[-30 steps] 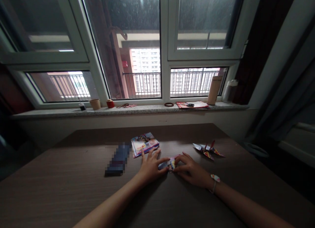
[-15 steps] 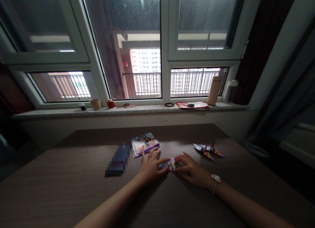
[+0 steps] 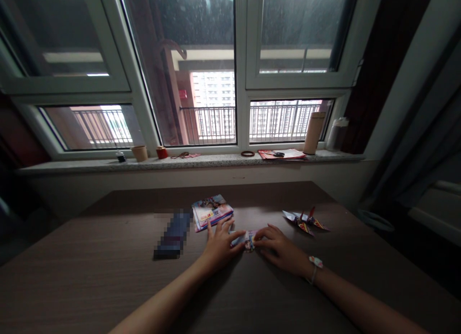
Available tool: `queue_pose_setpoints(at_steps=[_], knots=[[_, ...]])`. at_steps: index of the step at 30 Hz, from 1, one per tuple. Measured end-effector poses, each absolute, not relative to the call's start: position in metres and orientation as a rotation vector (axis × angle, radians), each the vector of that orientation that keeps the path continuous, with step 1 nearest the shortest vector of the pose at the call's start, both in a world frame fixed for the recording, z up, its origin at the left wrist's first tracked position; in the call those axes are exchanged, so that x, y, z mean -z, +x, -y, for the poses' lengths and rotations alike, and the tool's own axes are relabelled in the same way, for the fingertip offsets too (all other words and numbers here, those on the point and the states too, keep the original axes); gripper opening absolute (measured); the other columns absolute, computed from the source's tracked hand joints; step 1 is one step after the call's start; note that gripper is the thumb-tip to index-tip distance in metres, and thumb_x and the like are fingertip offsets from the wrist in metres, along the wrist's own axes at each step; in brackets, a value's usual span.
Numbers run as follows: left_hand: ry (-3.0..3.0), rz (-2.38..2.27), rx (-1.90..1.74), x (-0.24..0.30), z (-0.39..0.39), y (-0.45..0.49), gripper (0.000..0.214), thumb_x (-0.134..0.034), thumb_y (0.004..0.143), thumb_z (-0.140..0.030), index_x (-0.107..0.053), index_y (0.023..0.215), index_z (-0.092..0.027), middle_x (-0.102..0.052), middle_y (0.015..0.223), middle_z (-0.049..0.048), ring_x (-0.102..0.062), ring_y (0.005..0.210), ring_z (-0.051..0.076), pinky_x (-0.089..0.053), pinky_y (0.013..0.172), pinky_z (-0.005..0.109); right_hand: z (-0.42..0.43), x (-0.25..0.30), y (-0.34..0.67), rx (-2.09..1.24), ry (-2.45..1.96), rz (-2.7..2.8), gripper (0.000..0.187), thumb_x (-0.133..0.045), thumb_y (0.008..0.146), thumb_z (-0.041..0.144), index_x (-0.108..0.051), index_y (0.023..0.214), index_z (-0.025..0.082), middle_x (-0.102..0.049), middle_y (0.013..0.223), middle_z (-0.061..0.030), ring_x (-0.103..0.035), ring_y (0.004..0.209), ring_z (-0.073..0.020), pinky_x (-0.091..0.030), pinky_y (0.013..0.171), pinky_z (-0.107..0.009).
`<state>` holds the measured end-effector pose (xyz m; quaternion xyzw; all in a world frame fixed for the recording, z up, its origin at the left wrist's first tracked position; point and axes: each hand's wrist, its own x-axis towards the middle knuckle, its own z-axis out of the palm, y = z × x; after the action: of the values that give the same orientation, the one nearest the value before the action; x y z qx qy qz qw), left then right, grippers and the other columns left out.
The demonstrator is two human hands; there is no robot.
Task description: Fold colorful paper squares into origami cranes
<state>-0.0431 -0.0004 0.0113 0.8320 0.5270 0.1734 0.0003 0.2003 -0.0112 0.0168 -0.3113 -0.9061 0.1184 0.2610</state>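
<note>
Spanning the foreground, the brown table (image 3: 90,276) carries my left hand (image 3: 218,245), splayed; my right hand (image 3: 283,250), its grip unclear; a stack of printed sheets (image 3: 212,210); two folded-paper figures (image 3: 304,226); and, between my hands, touched by both, a small printed paper (image 3: 249,243).

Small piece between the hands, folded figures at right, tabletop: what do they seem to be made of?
Small piece: likely thin printed paper, from its colourful pattern; gloss unclear.
Folded figures: probably similar paper, with crisp points, pale surfaces and coloured print.
Tabletop: wood or wood-look laminate, brown with faint grain and low sheen; cannot tell which.
</note>
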Motion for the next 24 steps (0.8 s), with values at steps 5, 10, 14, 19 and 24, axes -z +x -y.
queue_pose_setpoints(at_steps=[5, 10, 14, 19, 24], knots=[[2.609, -1.645, -0.550, -0.0105, 0.0000, -0.0432, 0.033, -0.060, 0.087, -0.048, -0.062, 0.120, -0.045, -0.050, 0.139, 0.0045, -0.037, 0.132, 0.033, -0.006, 0.106, 0.072, 0.0115, -0.0162, 0.1983, -0.266, -0.896, 2.420, 0.025, -0.054, 0.090, 0.022, -0.064, 0.111, 0.028, -0.060, 0.119, -0.0064, -0.052, 0.116, -0.0221, -0.028, 0.111, -0.052], [2.607, -1.642, -0.542, -0.0110, 0.0003, -0.0429, 0.034, -0.059, 0.087, -0.050, -0.061, 0.121, -0.046, -0.050, 0.139, 0.0050, -0.037, 0.132, 0.033, -0.008, 0.105, 0.073, 0.0130, -0.0185, 0.1972, -0.286, -0.962, 2.437, 0.024, -0.053, 0.091, 0.021, -0.063, 0.111, 0.030, -0.061, 0.117, -0.0044, -0.054, 0.113, -0.0203, -0.023, 0.112, -0.054], [2.607, -1.656, -0.524, -0.0121, 0.0015, -0.0421, 0.035, -0.059, 0.087, -0.049, -0.061, 0.122, -0.045, -0.050, 0.140, 0.0060, -0.036, 0.133, 0.031, -0.007, 0.106, 0.071, 0.0127, -0.0175, 0.1969, -0.261, -0.966, 2.441, 0.023, -0.053, 0.091, 0.022, -0.063, 0.110, 0.030, -0.061, 0.116, -0.0046, -0.055, 0.112, -0.0203, -0.023, 0.112, -0.055], [2.601, -1.652, -0.548, -0.0116, 0.0020, -0.0418, 0.035, -0.059, 0.087, -0.049, -0.062, 0.121, -0.043, -0.050, 0.139, 0.0047, -0.036, 0.133, 0.031, -0.004, 0.108, 0.070, 0.0130, -0.0174, 0.1968, -0.230, -0.969, 2.433, 0.022, -0.053, 0.091, 0.022, -0.064, 0.109, 0.029, -0.062, 0.115, -0.0049, -0.055, 0.111, -0.0203, -0.024, 0.111, -0.054], [2.611, -1.642, -0.554, -0.0092, 0.0009, -0.0428, 0.035, -0.057, 0.088, -0.050, -0.061, 0.122, -0.044, -0.050, 0.139, 0.0053, -0.035, 0.133, 0.032, -0.003, 0.108, 0.070, 0.0128, -0.0191, 0.1976, -0.249, -0.965, 2.454, 0.023, -0.051, 0.092, 0.023, -0.063, 0.110, 0.030, -0.062, 0.115, -0.0038, -0.055, 0.112, -0.0195, -0.022, 0.112, -0.054]])
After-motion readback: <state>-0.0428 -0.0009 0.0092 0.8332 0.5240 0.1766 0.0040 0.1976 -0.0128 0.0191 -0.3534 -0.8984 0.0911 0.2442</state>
